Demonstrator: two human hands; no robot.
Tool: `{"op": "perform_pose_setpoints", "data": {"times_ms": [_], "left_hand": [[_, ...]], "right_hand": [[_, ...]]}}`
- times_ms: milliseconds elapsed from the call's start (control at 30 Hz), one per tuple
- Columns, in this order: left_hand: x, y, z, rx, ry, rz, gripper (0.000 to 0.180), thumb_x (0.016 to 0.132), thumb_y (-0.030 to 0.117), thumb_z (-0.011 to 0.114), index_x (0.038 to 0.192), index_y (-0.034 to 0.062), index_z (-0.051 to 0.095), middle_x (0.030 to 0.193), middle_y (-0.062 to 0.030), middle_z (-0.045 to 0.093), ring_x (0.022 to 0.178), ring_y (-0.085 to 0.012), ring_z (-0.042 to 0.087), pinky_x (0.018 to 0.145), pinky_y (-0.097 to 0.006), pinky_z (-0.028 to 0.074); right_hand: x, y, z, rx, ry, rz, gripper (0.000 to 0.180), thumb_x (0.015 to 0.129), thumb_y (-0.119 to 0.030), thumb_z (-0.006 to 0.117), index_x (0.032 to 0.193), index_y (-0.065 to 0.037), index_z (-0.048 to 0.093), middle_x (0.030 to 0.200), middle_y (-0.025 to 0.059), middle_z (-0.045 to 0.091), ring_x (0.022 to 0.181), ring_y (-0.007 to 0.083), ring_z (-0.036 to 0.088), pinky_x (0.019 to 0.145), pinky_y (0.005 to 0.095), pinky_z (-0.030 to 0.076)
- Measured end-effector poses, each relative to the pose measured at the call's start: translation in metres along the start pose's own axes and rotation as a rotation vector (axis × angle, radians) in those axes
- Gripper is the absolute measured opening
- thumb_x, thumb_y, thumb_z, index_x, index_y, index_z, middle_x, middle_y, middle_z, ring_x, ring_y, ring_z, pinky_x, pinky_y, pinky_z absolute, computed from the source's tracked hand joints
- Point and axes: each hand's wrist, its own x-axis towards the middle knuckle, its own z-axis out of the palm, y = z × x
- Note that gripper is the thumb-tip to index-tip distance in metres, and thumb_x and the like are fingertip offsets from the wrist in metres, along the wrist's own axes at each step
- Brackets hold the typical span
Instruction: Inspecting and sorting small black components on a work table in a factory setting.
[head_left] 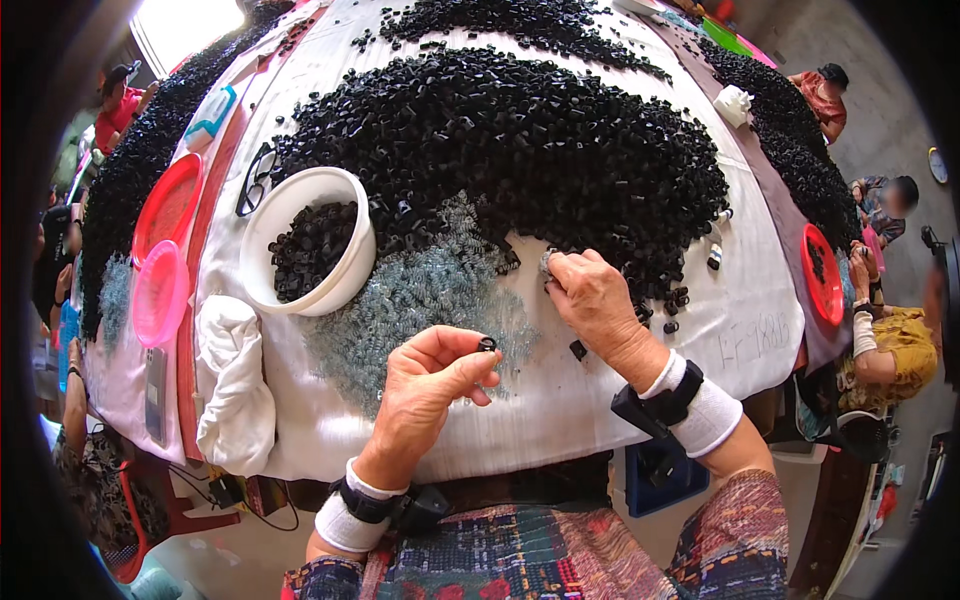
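My left hand pinches a small black ring-shaped plastic part between thumb and index finger, above the near edge of a heap of thin grey-blue coil springs. To its right, my right hand has its fingers closed at the tips on a small grey piece, which resembles the springs but is partly hidden. Beyond both hands spreads a large pile of small black plastic parts on a white cloth. A white bowl with more black parts stands left of the springs.
A crumpled white cloth lies at the left, with black-framed glasses behind the bowl. Further left are a red tray, a pink tray and a phone. Several people sit around, some at the right near a red tray.
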Motion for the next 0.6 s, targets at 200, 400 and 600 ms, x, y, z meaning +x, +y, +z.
{"op": "perform_pose_setpoints", "data": {"times_ms": [200,400,600], "left_hand": [[0.003,-0.001,0.0,-0.008,0.004,-0.004,0.017,0.084,0.004,0.068,0.098,-0.0007,0.062,0.088,-0.0111,0.068,0.073,-0.0145,0.066,0.058,-0.024,0.054],[0.003,0.0,0.003,-0.006,0.015,0.008,0.019,0.083,0.005,0.07,0.099,-0.002,0.062,0.085,-0.0083,0.066,0.073,-0.0137,0.066,0.058,-0.023,0.053],[-0.005,0.013,0.012,-0.016,0.013,0.099,0.02,0.083,0.005,0.071,0.098,-0.0026,0.061,0.084,-0.0086,0.066,0.074,-0.014,0.066,0.058,-0.023,0.054]], "right_hand": [[-0.002,-0.01,0.005,-0.051,0.007,-0.034,0.013,0.075,-0.001,0.059,0.087,-0.005,0.058,0.082,0.0123,0.06,0.076,0.0272,0.059,0.07,0.0351,0.051],[-0.001,-0.024,-0.009,0.354,0.111,0.006,0.025,0.076,0.002,0.061,0.101,-0.001,0.061,0.087,0.0109,0.062,0.073,0.0226,0.064,0.063,0.0333,0.053],[-0.005,-0.066,-0.051,0.96,0.263,0.065,0.032,0.075,0.002,0.071,0.105,-0.001,0.064,0.085,0.0069,0.069,0.074,0.0105,0.066,0.066,0.0238,0.053]]}}
